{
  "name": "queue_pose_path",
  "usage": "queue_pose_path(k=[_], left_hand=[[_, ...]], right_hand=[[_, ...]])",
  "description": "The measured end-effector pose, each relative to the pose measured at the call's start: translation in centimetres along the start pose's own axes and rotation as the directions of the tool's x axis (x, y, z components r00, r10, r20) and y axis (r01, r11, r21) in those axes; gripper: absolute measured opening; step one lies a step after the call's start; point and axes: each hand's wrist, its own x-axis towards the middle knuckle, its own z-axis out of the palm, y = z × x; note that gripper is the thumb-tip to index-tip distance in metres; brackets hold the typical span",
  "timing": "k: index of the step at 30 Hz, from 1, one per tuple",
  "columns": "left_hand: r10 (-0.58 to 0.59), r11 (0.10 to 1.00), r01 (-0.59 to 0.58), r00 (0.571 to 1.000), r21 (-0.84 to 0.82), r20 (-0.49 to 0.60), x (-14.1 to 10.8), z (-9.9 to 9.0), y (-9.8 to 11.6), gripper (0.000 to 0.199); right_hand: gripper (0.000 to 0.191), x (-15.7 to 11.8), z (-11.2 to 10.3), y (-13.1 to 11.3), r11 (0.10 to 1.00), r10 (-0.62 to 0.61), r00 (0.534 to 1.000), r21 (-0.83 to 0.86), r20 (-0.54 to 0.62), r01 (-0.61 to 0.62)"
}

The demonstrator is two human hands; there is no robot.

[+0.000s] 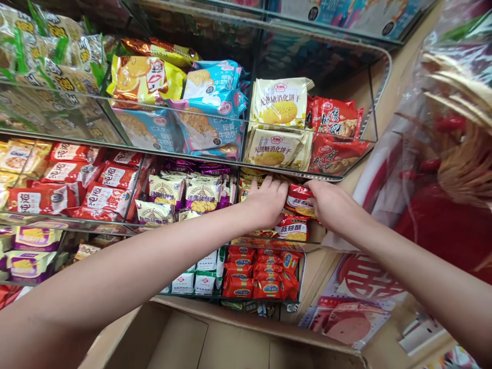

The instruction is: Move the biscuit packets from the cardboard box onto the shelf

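Both arms reach into a shelf compartment of small snack packets. My left hand [268, 201] lies over the packets on its left side, fingers bent down among them; whether it grips one is hidden. My right hand [331, 204] is closed on the right end of a red and white packet [300, 199], thumb and fingers around its edge. Just below, another red and white packet [292, 228] rests behind the clear front strip.
An open cardboard box [215, 341] stands below the shelves. Cream biscuit packets [280, 105] sit one tier up, red packets [239, 271] one tier down. Clear dividers edge the compartments. Plastic-wrapped goods [453, 179] hang at the right.
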Motion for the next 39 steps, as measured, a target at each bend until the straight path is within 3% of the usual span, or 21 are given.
queue_pose_path(k=[3, 6, 14, 19, 21, 28, 34, 37, 39], left_hand=[[-0.061, 0.998, 0.059, 0.996, -0.028, -0.071, -0.6, 0.0, 0.1, 0.09], [-0.085, 0.995, 0.082, 0.995, -0.047, -0.045, -1.0, -0.1, -0.1, 0.097], [-0.008, 0.998, 0.002, 0.996, 0.07, 0.09, -0.9, 0.4, -0.2, 0.073], [0.015, 0.998, -0.029, 0.976, 0.063, 0.218, -0.1, -0.1, -0.1, 0.078], [0.023, 0.998, -0.039, 0.965, 0.056, 0.262, 0.1, -0.4, -0.2, 0.084], [-0.032, 0.998, 0.016, 0.963, 0.062, 0.267, -0.5, -0.2, -0.5, 0.088], [-0.068, 0.997, 0.063, 0.988, 0.041, 0.14, -1.2, 0.4, 0.2, 0.09], [-0.014, 0.997, 0.005, 0.993, 0.072, 0.119, -1.3, 0.6, 0.4, 0.092], [0.05, 0.996, -0.057, 0.995, 0.074, 0.089, -1.6, 0.6, 0.1, 0.094]], right_hand=[[0.024, 1.0, 0.3, -0.5, 0.993, 0.006, 1.0, 0.116, 0.027, -0.01], [0.029, 2.1, 1.1, -0.8, 0.973, -0.022, 0.997, 0.231, 0.078, 0.003], [0.043, 2.8, 3.0, 0.1, 0.96, -0.085, 0.984, 0.277, 0.156, 0.039], [0.082, 1.6, 3.2, 1.5, 0.925, -0.303, 0.918, 0.31, 0.255, 0.219], [0.09, 1.2, 3.7, 1.7, 0.931, -0.311, 0.907, 0.284, 0.285, 0.229], [0.086, 0.1, 4.3, 0.9, 0.968, -0.204, 0.928, 0.208, 0.312, 0.143], [0.087, -0.5, 2.9, -0.4, 0.992, -0.106, 0.927, 0.1, 0.359, 0.075], [0.083, -2.9, 1.4, -1.1, 0.986, -0.146, 0.971, 0.102, 0.188, 0.128], [0.07, -6.2, 0.5, -1.4, 0.962, -0.127, 0.98, 0.26, 0.152, 0.084]])
